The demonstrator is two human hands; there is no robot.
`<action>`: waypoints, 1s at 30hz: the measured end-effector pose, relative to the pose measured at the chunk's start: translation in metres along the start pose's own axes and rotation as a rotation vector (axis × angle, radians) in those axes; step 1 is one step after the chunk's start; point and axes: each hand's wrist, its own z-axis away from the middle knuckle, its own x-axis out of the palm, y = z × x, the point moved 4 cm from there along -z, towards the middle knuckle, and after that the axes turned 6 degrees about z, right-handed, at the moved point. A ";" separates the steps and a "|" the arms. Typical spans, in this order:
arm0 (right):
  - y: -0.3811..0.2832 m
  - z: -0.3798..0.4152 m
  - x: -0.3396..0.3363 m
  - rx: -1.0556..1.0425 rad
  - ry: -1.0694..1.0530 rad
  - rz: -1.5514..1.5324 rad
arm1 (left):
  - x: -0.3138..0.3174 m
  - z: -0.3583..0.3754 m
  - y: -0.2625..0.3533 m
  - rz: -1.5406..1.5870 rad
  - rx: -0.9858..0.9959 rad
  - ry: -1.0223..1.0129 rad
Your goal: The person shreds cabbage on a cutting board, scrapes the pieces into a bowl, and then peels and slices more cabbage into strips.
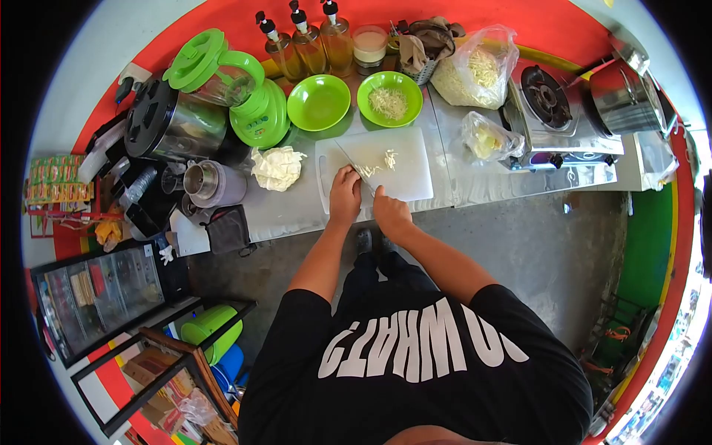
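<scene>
A white cutting board (411, 167) lies on the metal counter under both hands. My right hand (391, 213) is wrapped round a knife (350, 154), its blade slanting to the upper left across the board. Beside the blade, my left hand (344, 194) rests on the board with fingers curled together; whatever they hold is hidden. Thin pale shreds (368, 171) lie against the blade near its fingertips. Another small heap of shreds (391, 158) sits farther right. Left of the board is a crumpled, pale, leafy-looking piece (277, 168), maybe cabbage.
Behind the board stand a green bowl (319, 102) and a second green bowl (377, 116) holding shreds. A green blender (259, 115) and pump bottles (310, 44) are at the back left. Bagged shreds (475, 74), a smaller bag (489, 139) and a stove (552, 111) are to the right.
</scene>
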 end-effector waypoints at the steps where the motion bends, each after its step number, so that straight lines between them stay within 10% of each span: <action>1: -0.003 -0.004 -0.001 -0.003 0.025 0.025 | -0.001 0.000 0.002 -0.008 0.045 -0.006; 30: -0.038 0.006 0.012 0.161 0.014 0.181 | -0.023 -0.009 -0.022 -0.001 0.131 -0.130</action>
